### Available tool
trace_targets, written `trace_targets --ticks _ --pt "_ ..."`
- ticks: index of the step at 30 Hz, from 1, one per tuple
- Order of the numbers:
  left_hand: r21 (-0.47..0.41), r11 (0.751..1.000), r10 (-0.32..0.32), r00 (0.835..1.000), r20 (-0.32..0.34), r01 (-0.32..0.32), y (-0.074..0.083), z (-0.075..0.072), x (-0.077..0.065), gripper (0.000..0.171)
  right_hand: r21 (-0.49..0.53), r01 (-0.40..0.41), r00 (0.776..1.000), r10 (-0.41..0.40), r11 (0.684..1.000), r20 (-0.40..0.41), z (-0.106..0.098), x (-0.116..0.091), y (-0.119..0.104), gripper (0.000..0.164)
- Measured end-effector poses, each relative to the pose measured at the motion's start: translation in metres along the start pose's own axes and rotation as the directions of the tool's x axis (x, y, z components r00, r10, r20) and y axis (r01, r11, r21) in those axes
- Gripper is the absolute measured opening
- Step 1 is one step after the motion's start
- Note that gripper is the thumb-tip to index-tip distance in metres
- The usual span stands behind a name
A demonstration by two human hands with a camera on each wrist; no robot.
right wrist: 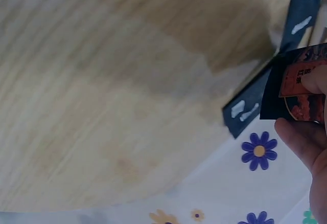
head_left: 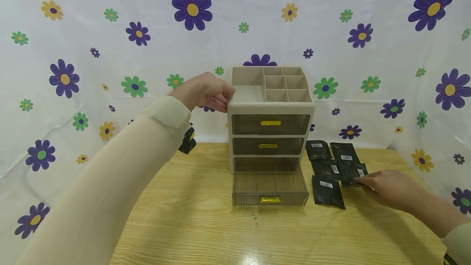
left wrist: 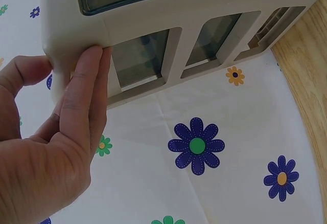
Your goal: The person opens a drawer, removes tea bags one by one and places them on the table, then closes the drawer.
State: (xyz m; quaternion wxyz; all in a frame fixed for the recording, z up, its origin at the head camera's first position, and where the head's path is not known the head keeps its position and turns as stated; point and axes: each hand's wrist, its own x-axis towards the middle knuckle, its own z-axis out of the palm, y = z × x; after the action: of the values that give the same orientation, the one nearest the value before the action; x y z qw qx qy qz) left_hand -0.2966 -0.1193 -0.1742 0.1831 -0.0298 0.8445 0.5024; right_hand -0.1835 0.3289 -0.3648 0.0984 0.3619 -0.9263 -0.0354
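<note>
A beige desktop drawer organizer (head_left: 272,107) stands on the table, its bottom drawer (head_left: 246,199) pulled out and the upper two closed. My left hand (head_left: 213,91) grips the organizer's top left edge; in the left wrist view, thumb and fingers lie on either side of the corner. To the right, my right hand (head_left: 391,187) pinches the edge of a black packet (head_left: 349,175). Red print shows on this packet (right wrist: 273,96) in the right wrist view, with my thumb over it. Several more black packets (head_left: 327,193) with white labels lie beside the organizer.
Small open compartments (head_left: 276,81) top the organizer. Behind the wooden table (head_left: 191,224) hangs a white cloth (head_left: 147,60) with purple, green and orange flowers. The pulled-out drawer has low dividers and a gold handle (head_left: 270,199).
</note>
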Motion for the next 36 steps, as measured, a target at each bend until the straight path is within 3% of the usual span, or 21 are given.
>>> trace_targets --ticks 5,10,14,16,20,22,25,31,36 --pt "0.000 1.000 0.000 1.000 -0.014 0.000 0.000 -0.001 0.000 0.033 -0.042 0.024 1.000 -0.024 0.999 0.002 0.014 -0.008 0.000 0.023" --pt "-0.005 1.000 0.002 1.000 -0.013 -0.002 -0.001 -0.001 0.001 0.034 -0.021 0.040 0.989 -0.036 0.999 0.142 0.021 -0.014 -0.002 0.030" --pt "-0.005 1.000 0.007 1.000 -0.016 -0.007 -0.001 -0.001 0.001 0.034 0.040 0.000 0.980 -0.008 0.999 0.198 0.021 -0.012 -0.005 0.049" --pt "-0.010 1.000 0.005 1.000 -0.021 -0.006 -0.001 -0.001 0.001 0.034 0.056 0.000 0.988 -0.009 0.998 0.155 0.019 -0.008 -0.006 0.052" --pt "-0.013 1.000 0.002 1.000 -0.017 -0.002 -0.001 -0.001 0.001 0.033 0.033 0.079 0.995 -0.077 0.996 -0.066 0.016 0.006 -0.015 0.029" --pt "-0.015 1.000 0.000 1.000 -0.014 -0.001 -0.001 0.000 0.001 0.033 0.004 0.141 0.970 -0.138 0.990 -0.202 0.012 0.017 -0.021 0.019" --pt "-0.021 1.000 -0.001 1.000 -0.016 0.001 -0.002 0.000 0.002 0.033 -0.038 0.211 0.917 -0.211 0.977 -0.339 0.004 0.035 -0.035 0.015" --pt "-0.017 1.000 0.001 1.000 -0.012 -0.001 -0.002 0.000 0.002 0.033 -0.039 0.317 0.851 -0.302 0.948 -0.429 -0.010 0.065 -0.066 0.020" --pt "-0.012 1.000 0.004 1.000 -0.006 -0.004 -0.002 0.000 0.002 0.032 -0.017 0.401 0.826 -0.370 0.916 -0.426 -0.015 0.083 -0.089 0.011"
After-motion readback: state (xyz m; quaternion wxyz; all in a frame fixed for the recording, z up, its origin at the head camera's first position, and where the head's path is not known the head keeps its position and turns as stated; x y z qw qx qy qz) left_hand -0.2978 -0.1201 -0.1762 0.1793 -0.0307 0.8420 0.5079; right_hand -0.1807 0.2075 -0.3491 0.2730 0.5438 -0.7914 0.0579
